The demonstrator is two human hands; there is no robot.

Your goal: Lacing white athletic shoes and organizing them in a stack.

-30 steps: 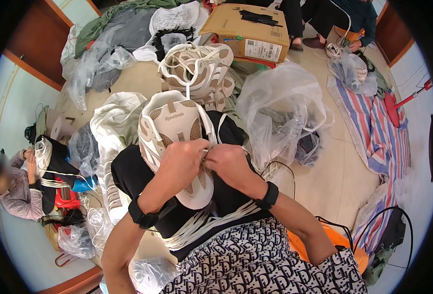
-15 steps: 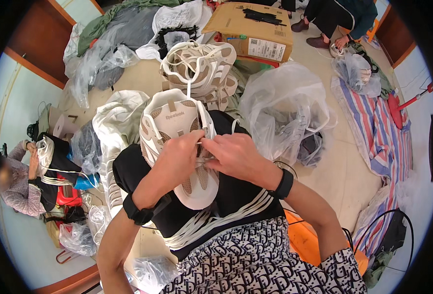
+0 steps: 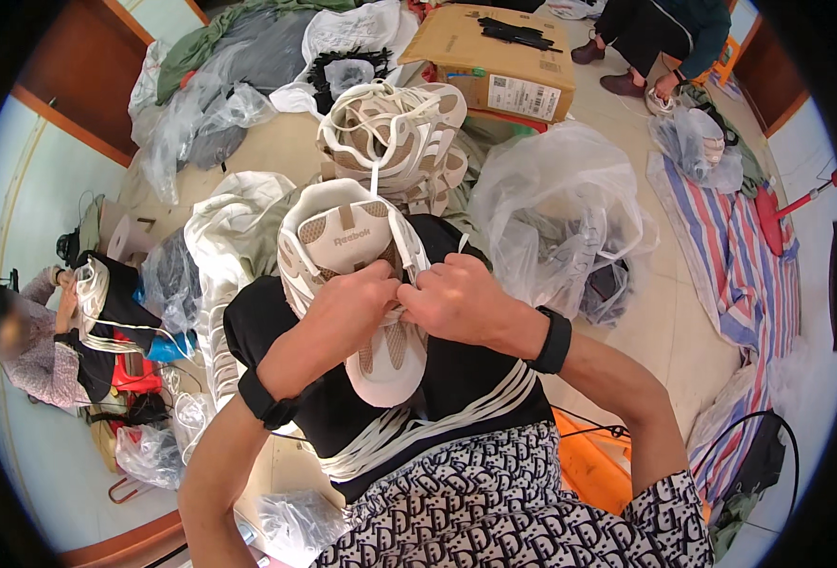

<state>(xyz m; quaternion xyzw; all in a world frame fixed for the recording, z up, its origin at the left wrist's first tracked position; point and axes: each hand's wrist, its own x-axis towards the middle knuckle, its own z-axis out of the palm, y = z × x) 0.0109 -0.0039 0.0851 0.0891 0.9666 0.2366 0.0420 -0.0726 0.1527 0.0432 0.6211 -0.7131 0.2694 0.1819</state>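
Note:
A beige and white sneaker (image 3: 385, 376) rests over my lap, toe toward me, with its tongue standing up. My left hand (image 3: 350, 305) is closed at the sneaker's lacing area, its fingertips partly hidden. Against them, my right hand (image 3: 458, 298) pinches with curled fingers; a thin white shoelace (image 3: 462, 243) sticks up beside its knuckles. What lies between the fingertips is mostly covered. A bundle of white shoelaces (image 3: 480, 402) lies across the black cloth (image 3: 257, 327) on my lap. Just beyond, more beige sneakers (image 3: 395, 142) stand stacked, with loose laces on top.
A clear plastic bag (image 3: 560, 208) lies to the right, and a cardboard box (image 3: 494, 62) stands at the back. Striped sheeting (image 3: 712, 246) covers the floor at far right. One person (image 3: 35, 331) sits at left holding laces; another (image 3: 664, 43) handles a shoe at back right.
The sneaker's heel end has tilted slightly, showing the tongue more fully. My hands have shifted a little to the right and stay together at the lacing.

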